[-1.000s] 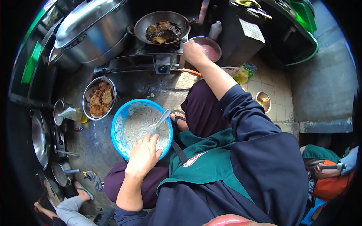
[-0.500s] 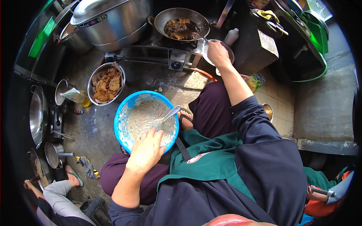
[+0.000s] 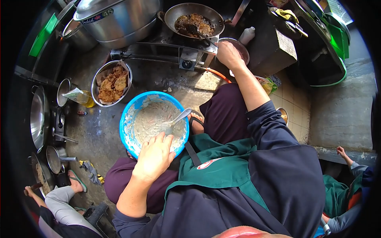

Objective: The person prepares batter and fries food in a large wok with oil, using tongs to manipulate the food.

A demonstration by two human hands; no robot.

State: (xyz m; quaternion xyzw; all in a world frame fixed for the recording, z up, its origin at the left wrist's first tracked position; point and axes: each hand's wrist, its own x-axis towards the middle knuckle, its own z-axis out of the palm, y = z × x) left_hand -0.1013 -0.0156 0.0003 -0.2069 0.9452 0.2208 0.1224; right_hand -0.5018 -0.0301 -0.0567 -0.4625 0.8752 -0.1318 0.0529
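Note:
My left hand (image 3: 154, 156) lies over the near rim of a blue basin (image 3: 124, 129), its fingers stretched out flat toward the batter. Thick pale batter (image 3: 152, 117) coats the inside of the basin, and a grey spoon (image 3: 178, 119) leans in it beside my fingertips. Up at the stove, my right hand (image 3: 230, 54) is closed around the handle of a spatula (image 3: 193, 29). The spatula's dark head dips into a wok (image 3: 170, 18) of dark oil, where brown fritters (image 3: 203, 24) are frying. My grip hides the end of the handle.
Left of the wok stands a large steel pot (image 3: 119, 23). A bowl of fried fritters (image 3: 113, 85) sits on the floor near a bag of oil (image 3: 85, 99). Under my right hand is a round bowl (image 3: 242, 51); a white bottle (image 3: 247, 35) stands nearby. Other people sit at both lower corners.
My right hand has shifted slightly, and the spatula's head now shows among the fritters, which have moved in the oil. My left hand stays put. The person at lower right has raised a hand.

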